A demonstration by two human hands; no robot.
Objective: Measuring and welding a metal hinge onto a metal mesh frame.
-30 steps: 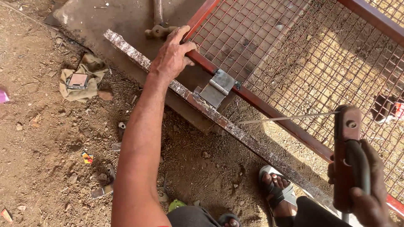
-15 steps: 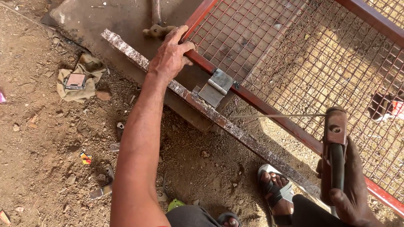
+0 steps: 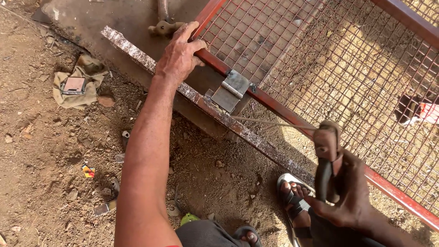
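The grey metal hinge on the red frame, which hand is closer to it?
Left. The left hand rests on the red frame just beside the hinge. The right hand is farther down the frame, gripping an electrode holder.

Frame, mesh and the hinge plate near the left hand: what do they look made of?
Frame: looks like steel bar, coated dull red, like primer.
Mesh: thin welded wire in a square grid, reddish too, probably steel.
Hinge plate: bare grey metal, folded, with a dull shine; likely unpainted steel.
The left hand rests on the frame; the right hand grips an electrode holder.
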